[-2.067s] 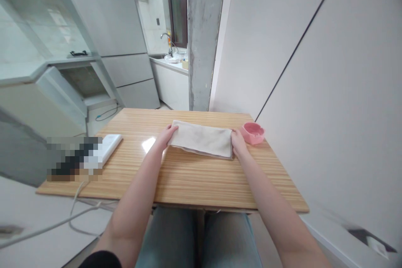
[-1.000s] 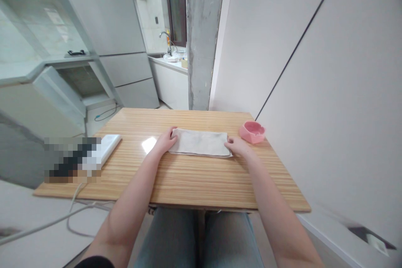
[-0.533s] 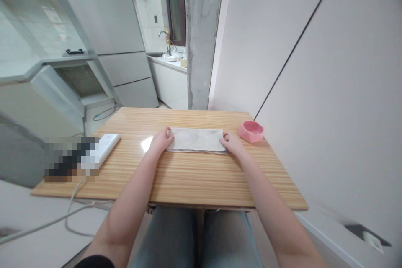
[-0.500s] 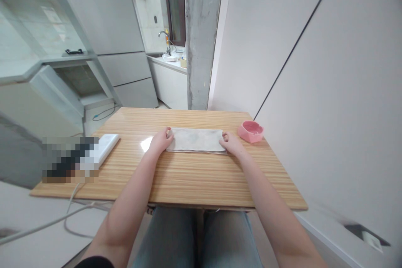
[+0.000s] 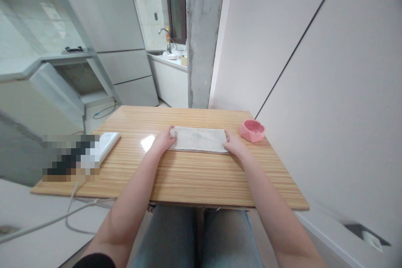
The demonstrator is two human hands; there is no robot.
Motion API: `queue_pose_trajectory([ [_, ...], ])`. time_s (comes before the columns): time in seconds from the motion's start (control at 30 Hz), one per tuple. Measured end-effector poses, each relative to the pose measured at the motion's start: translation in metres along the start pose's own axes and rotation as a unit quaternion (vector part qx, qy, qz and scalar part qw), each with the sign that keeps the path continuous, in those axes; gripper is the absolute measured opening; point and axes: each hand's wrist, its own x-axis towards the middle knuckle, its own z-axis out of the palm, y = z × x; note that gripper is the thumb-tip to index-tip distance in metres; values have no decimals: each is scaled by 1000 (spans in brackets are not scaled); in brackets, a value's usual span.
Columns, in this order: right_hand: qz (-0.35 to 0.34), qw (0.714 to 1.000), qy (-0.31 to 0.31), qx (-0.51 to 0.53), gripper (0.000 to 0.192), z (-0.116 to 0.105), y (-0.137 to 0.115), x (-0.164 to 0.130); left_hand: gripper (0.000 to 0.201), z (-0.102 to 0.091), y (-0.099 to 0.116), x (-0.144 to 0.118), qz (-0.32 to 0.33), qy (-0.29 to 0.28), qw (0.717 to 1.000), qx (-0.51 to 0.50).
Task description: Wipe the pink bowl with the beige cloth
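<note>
The folded cloth [image 5: 199,140] lies flat mid-table [image 5: 188,176], its long axis running left to right — 1 hand at each short end. The left hand [image 5: 163,141] and right hand [image 5: 234,145] rest on those ends, fingers together and pressed flat, equally near. A pink dish [image 5: 251,130] sits just beyond the right hand.

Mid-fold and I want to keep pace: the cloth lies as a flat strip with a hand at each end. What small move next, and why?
Probably bring one short end over to meet the other. The folded cloth lies flat as a long narrow strip on the wooden table, the left hand at its left end and the right hand at its right end, so both ends are ready to lift.
</note>
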Motion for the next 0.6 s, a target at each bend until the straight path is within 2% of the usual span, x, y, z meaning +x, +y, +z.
queue_pose_trajectory([
  [0.13,-43,996,40,-67,52,-2,-1,-1,72,-3,2,-5,-41,7,998,39],
  [0.3,-45,994,25,-101,41,-4,-1,-1,67,1,10,-7,-29,-34,999,4],
  [0.47,-38,994,19,-98,42,-3,2,1,71,4,14,-6,-16,22,990,-136],
  [0.53,-35,995,16,-92,43,-3,2,1,73,1,16,-7,-26,0,974,-227],
  [0.6,-31,996,15,-87,45,-4,2,2,75,-3,17,-8,-30,-50,945,-321],
])
